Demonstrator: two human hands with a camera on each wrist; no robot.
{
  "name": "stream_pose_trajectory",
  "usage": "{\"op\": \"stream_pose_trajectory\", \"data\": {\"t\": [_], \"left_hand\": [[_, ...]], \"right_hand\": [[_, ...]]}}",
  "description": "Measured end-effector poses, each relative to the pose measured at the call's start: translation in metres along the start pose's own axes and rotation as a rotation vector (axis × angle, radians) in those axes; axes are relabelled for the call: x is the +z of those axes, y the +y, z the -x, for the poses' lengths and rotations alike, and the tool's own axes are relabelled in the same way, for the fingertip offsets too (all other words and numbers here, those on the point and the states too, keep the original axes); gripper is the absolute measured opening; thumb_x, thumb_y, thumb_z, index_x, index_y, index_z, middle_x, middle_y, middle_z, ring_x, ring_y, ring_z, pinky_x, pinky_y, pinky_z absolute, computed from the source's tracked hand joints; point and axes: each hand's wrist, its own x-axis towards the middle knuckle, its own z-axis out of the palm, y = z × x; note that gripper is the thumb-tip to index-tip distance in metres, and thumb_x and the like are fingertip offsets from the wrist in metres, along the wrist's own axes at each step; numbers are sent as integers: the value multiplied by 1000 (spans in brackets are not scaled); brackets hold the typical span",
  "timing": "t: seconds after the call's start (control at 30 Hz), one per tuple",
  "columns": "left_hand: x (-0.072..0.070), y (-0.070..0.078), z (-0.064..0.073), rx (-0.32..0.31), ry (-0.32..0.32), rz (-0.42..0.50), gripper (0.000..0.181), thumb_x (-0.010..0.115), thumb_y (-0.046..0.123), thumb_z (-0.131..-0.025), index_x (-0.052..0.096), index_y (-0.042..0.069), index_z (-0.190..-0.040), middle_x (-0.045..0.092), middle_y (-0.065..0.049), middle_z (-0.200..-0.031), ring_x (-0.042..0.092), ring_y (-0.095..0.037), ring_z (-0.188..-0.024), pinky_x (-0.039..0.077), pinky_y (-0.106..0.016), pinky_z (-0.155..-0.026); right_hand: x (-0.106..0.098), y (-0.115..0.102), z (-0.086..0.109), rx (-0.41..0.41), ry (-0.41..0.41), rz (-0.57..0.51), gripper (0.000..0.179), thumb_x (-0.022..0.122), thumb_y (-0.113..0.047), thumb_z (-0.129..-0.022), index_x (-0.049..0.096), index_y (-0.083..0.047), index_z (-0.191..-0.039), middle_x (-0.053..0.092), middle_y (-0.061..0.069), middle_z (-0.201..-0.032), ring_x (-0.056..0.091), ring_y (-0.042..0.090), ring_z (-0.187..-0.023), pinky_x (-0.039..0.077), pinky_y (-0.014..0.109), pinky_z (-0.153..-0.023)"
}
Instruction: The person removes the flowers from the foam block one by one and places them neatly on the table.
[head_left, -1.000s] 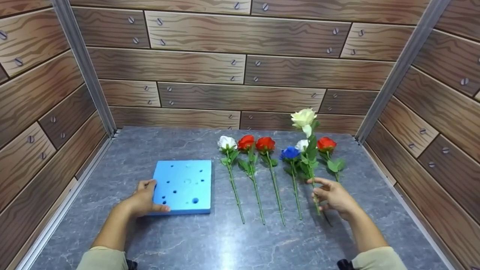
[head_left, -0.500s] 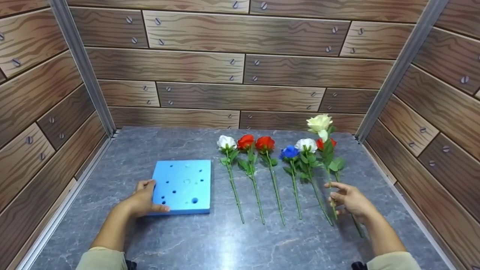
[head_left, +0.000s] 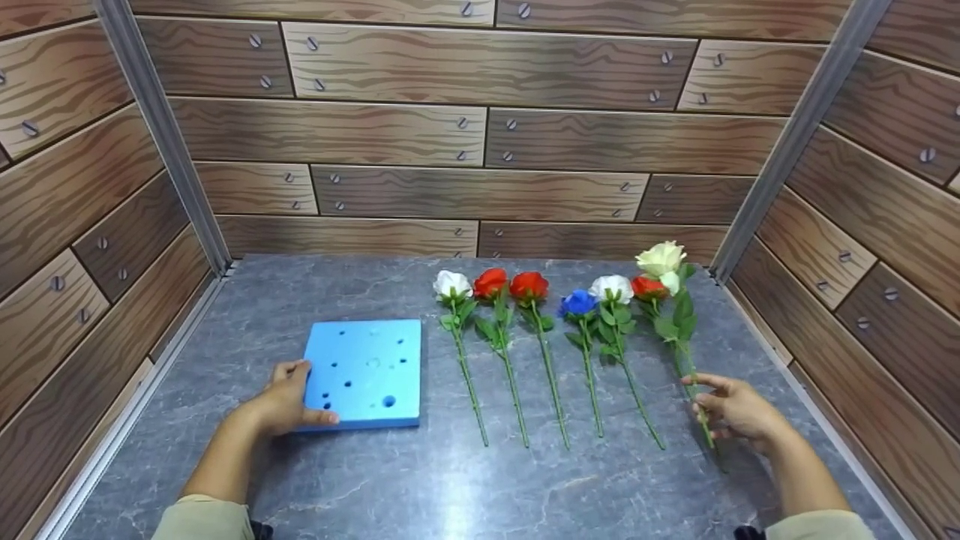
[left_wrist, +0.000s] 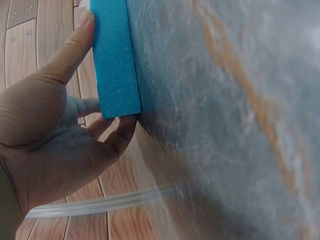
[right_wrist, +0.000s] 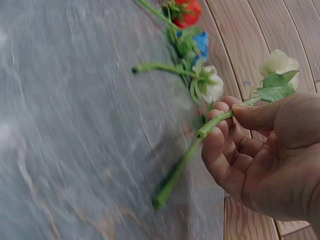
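My left hand (head_left: 283,401) grips the near left corner of a flat blue foam block (head_left: 371,349) with several holes in its top. In the left wrist view, thumb and fingers lie round the edge of the block (left_wrist: 115,60). Farther right, my right hand (head_left: 739,411) pinches the green stem of a pale yellow rose (head_left: 660,259) between thumb and fingers. The bloom points away from me, and its lower stem (right_wrist: 216,122) sticks out past the fingers. Held over a red rose (head_left: 648,287), the yellow one partly hides it.
Left of the right hand, more roses lie in a row on the grey marbled table (head_left: 360,480): a white one (head_left: 453,285), two red ones (head_left: 491,283), a blue one (head_left: 578,302) and another white one (head_left: 611,289). Wood-patterned walls (head_left: 390,135) enclose the table.
My right hand has carried the pale yellow rose to the right and lower, from over the second white rose to over the rightmost red one. The left hand stays at the block.
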Motion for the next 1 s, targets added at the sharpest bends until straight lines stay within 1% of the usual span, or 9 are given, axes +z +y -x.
{"op": "stream_pose_trajectory", "data": {"t": [0.17,0.3,0.4,0.63,0.8,1.0], "left_hand": [[1,-2,-1,-5,0,-8,134,92,50,-83,9,-10,-169,9,-35,-171,12,-64,-160,25,-75,-128],[1,-2,-1,-8,-3,-6,134,92,51,-83,9,-10,-170,9,-35,-172,12,-64,-160,25,-75,-128],[0,-2,0,-8,-4,-16,134,91,52,-83,9,-10,-169,9,-35,-171,13,-65,-159,24,-75,-128],[-1,-1,1,-1,-8,-19,135,91,53,-83,8,-10,-170,8,-35,-172,13,-66,-159,23,-74,-129],[0,-2,1,8,-7,-11,135,91,53,-83,8,-10,-170,8,-35,-172,14,-66,-159,24,-74,-128],[0,-2,1,17,-1,-13,134,91,53,-83,9,-10,-169,9,-36,-172,15,-66,-159,25,-74,-128]], "right_hand": [[-15,8,5,13,-4,-25,46,48,-12,-116,44,-4,-161,70,-4,-91,61,7,-74,56,26,-62],[-26,15,8,26,9,-21,45,47,-12,-116,47,-6,-160,70,-5,-90,61,6,-74,58,26,-62],[-33,20,8,44,28,4,47,46,-12,-116,43,-4,-162,70,-5,-89,60,5,-71,56,26,-61],[-47,27,11,61,55,88,54,42,-9,-116,27,6,-166,69,-5,-85,59,5,-68,53,25,-58],[-58,30,12,93,82,131,54,40,-8,-116,26,7,-166,70,-4,-83,61,5,-67,52,24,-57],[-65,37,13,113,100,136,53,40,-4,-114,25,10,-163,68,-4,-79,61,5,-66,51,24,-56]]}}
